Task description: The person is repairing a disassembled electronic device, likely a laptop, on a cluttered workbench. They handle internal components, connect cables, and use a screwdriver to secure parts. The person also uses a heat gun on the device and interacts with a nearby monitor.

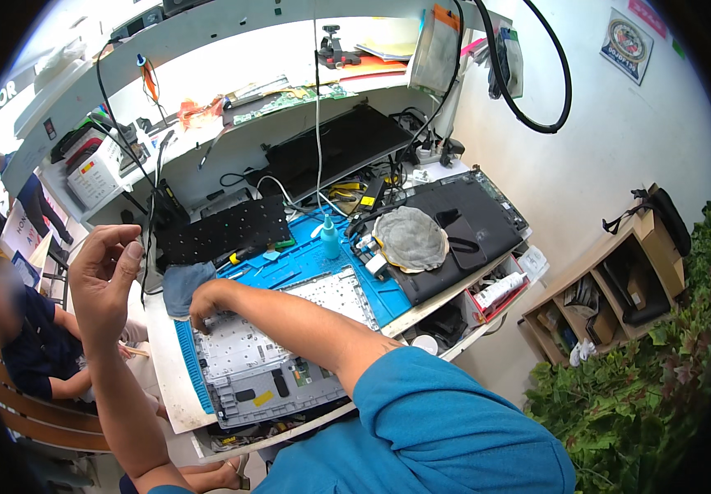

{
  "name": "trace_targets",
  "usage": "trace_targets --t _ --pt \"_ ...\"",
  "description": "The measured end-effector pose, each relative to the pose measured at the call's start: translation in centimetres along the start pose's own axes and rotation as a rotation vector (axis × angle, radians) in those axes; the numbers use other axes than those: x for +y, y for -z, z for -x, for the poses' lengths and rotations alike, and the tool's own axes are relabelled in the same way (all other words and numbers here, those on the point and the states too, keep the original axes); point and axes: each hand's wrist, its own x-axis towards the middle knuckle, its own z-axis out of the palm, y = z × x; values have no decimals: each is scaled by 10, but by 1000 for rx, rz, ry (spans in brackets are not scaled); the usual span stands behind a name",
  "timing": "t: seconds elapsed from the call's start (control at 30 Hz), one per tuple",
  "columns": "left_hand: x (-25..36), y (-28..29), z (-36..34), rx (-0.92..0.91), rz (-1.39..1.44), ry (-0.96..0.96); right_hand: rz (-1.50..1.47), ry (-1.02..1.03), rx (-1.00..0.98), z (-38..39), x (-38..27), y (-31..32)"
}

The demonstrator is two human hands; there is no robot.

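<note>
My left hand (110, 276) is raised off the bench's left side, fingers curled and thumb near the index finger; any small thing between them is too small to make out. My right hand (207, 303) reaches across with bent fingers down on the left part of a silver laptop chassis (313, 375), beside a grey-blue cloth (183, 288); what it grips is hidden. The chassis lies on a blue mat (388, 305). Behind are a black screw-dotted sheet (216, 230), a small cyan bottle (330, 243) and scattered tools.
A black device (462, 280) with a round grey pad (409, 239) sits right. A shelf (187, 136) with cables and papers spans the back; a cable loop (553, 99) hangs. A seated person (30, 354) is at left. A wooden cubby unit (602, 296) and foliage (602, 412) are right.
</note>
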Motion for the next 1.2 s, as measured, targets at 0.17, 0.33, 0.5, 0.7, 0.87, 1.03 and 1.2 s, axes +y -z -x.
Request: trace_targets --t 0.17,0.33,0.5,0.7,0.87,1.03,1.2 --pt "17 -39 -14 -156 51 -26 26 40 45 12 2 8" --pt "66 -114 -49 -491 -40 -145 54 126 35 -4 -16 2" --pt "59 -241 -115 -703 -214 -353 27 102 62 -8 26 9" --pt "39 -350 -165 -815 -420 -231 43 116 41 -3 28 0" --pt "9 -391 -196 -841 -305 -286 62 130 8 -1 20 -11" --pt "39 -368 -178 -848 -324 -275 76 133 28 -5 25 -9" --pt "115 -241 -138 -583 -355 -542 68 204 31 -24 27 -12"
